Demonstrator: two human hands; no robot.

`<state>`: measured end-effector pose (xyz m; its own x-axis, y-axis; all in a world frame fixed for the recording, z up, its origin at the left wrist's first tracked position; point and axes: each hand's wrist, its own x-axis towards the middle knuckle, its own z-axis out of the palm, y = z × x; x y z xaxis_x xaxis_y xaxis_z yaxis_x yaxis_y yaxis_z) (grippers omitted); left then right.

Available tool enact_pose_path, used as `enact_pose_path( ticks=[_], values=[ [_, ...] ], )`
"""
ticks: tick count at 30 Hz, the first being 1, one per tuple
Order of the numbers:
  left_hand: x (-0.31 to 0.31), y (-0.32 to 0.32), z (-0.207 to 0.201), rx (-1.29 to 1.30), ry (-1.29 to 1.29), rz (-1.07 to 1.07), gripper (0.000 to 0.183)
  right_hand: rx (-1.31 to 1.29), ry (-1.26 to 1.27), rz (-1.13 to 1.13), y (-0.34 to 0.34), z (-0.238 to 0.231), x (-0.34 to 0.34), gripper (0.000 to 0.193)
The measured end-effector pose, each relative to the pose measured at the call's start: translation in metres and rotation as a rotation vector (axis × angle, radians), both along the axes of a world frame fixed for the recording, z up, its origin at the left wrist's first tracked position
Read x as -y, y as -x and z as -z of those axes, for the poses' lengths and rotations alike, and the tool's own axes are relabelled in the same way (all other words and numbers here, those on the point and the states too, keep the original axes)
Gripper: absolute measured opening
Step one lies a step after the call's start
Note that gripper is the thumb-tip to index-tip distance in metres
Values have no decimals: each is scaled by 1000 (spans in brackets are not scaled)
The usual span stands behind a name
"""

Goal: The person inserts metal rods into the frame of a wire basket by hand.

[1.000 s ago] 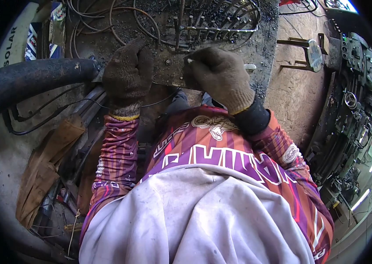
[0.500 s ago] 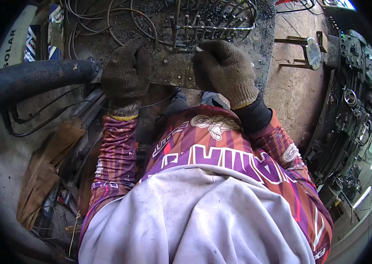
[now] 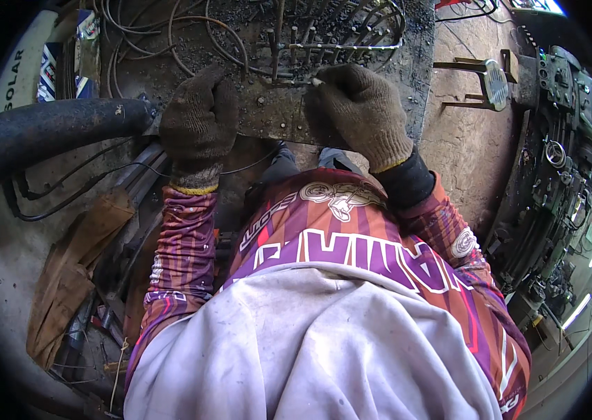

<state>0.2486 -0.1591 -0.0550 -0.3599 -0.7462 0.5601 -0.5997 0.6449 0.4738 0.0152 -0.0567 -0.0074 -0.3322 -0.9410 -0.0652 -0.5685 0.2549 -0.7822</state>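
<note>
My right hand [image 3: 364, 115], in a brown knitted glove, is closed above the dark metal table top [image 3: 268, 115]. A small whitish tip [image 3: 316, 82] sticks out between its thumb and finger; the rest is hidden in the glove. This tip is beside the near end of a welded frame of bent steel rods [image 3: 345, 46], which has short upright pegs. Over the table's near left edge, my left hand [image 3: 199, 119] wears a matching glove with the fingers curled in. Whatever it may hold is hidden.
Coiled wire or thin rod [image 3: 177, 35] lies at the table's far left, among dark crumbs. A thick black pipe [image 3: 65, 122] comes in from the left. Brown cloth [image 3: 65, 294] hangs lower left. A stool-like metal stand [image 3: 495, 84] and green machinery [image 3: 562, 140] are at the right.
My right hand has shifted very slightly, and the whitish tip sits a little lower against the frame. The left hand stays almost in place, with the whole view drifting a little.
</note>
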Motion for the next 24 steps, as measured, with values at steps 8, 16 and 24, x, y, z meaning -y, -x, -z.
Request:
enact_pose_path(
  ticks=[8, 16, 24],
  values=[
    [1, -2, 0, -9, -7, 39, 20, -125, 14, -15, -2, -3, 3, 28],
    [-4, 1, -8, -12, -92, 20, 18, 75, 61, 100, 11, -22, -10, 21],
    [-3, 3, -9, 38, -33, 12, 19, -176, 51, 11, 18, -6, -12, 22]
  ],
)
